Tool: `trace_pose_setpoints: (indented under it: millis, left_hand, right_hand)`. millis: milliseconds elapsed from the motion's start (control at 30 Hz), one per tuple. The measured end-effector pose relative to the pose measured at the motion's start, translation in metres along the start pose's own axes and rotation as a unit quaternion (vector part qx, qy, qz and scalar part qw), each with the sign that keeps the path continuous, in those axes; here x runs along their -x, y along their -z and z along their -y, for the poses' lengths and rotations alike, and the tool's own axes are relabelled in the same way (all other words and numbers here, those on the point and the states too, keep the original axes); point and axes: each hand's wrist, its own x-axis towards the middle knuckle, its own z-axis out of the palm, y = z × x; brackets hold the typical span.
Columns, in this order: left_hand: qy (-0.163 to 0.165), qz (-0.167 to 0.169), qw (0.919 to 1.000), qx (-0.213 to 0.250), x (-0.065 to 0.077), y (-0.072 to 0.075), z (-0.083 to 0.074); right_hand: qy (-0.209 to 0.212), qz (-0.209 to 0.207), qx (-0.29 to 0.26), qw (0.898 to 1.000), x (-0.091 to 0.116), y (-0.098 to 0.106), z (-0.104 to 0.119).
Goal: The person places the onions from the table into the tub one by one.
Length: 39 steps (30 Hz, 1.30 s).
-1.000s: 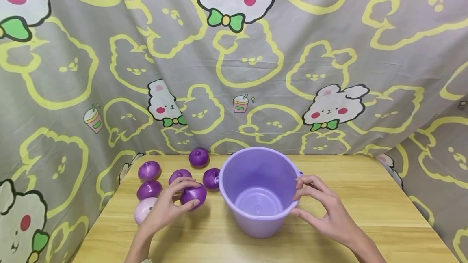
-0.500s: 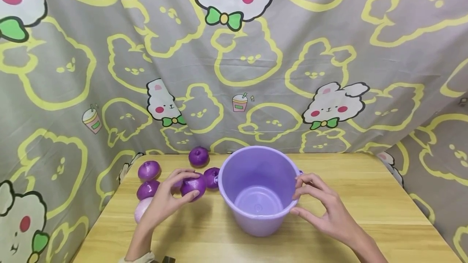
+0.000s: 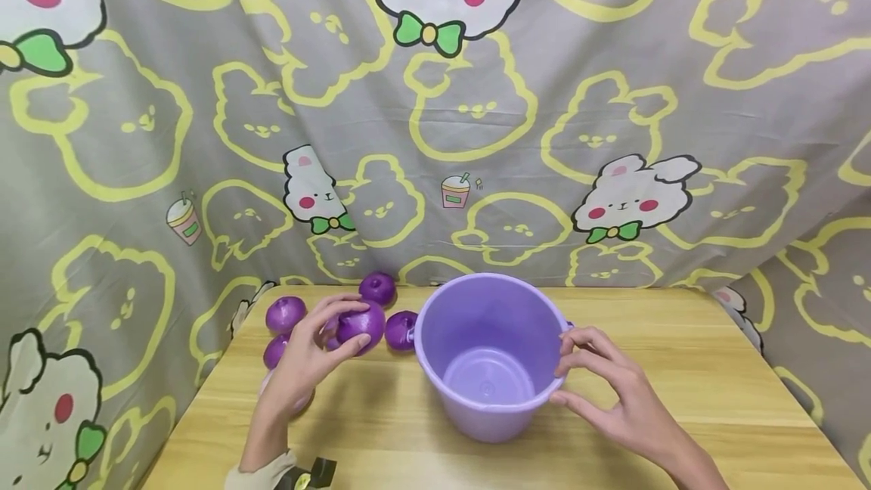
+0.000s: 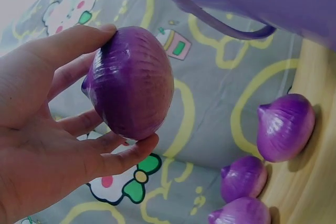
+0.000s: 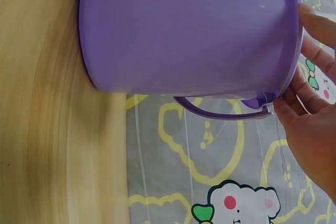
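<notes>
My left hand [image 3: 311, 354] holds a glossy purple onion [image 3: 364, 327] between thumb and fingers, left of the bucket. The left wrist view shows this onion [image 4: 134, 82] up close, its pointed tip turned to the palm. A lilac plastic bucket [image 3: 469, 418] stands upright on the table, and its visible floor is bare. My right hand [image 3: 619, 392] pinches the bucket's right rim, thumb outside and fingertips over the edge. Seen from the right wrist, the bucket's handle [image 5: 226, 115] hangs down along its far side.
More purple onions lie on the wooden table [image 3: 680, 369]: one at the back [image 3: 377, 289], one beside the bucket [image 3: 400, 330], others at the left [image 3: 285, 314]. A paler onion [image 3: 303, 401] is partly hidden behind my left forearm. A patterned grey curtain [image 3: 503, 157] hangs behind.
My left hand has carried the onion up and away from me, off the spot in front of the others. The right hand keeps its grip on the rim, and the bucket stays put.
</notes>
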Motion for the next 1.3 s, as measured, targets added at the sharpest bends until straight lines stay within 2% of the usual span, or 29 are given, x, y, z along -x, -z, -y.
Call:
trace_pose_setpoints:
  millis: [267, 500, 667, 933, 1300]
  left_hand:
    - [-0.021, -0.007, 0.9997, 0.004, -0.004, -0.002, -0.004]
    - [-0.011, -0.016, 0.9997, 0.013, -0.003, 0.0, -0.005]
    - [-0.018, -0.021, 0.9996, 0.012, -0.004, 0.003, -0.007]
    - [-0.02, -0.022, 0.9993, 0.023, -0.005, 0.003, -0.01]
    - [-0.009, -0.034, 0.9963, 0.078, -0.002, -0.007, -0.015]
  right_hand:
    - [0.006, 0.007, 0.011, 1.0, -0.001, 0.003, 0.011]
    - [0.012, 0.01, 0.008, 1.0, -0.002, 0.005, 0.021]
    - [0.0, 0.013, 0.018, 1.0, -0.002, 0.007, 0.025]
    - [0.004, 0.016, 0.022, 1.0, 0.0, 0.008, 0.026]
    - [0.007, 0.016, 0.026, 1.0, 0.0, 0.006, 0.022]
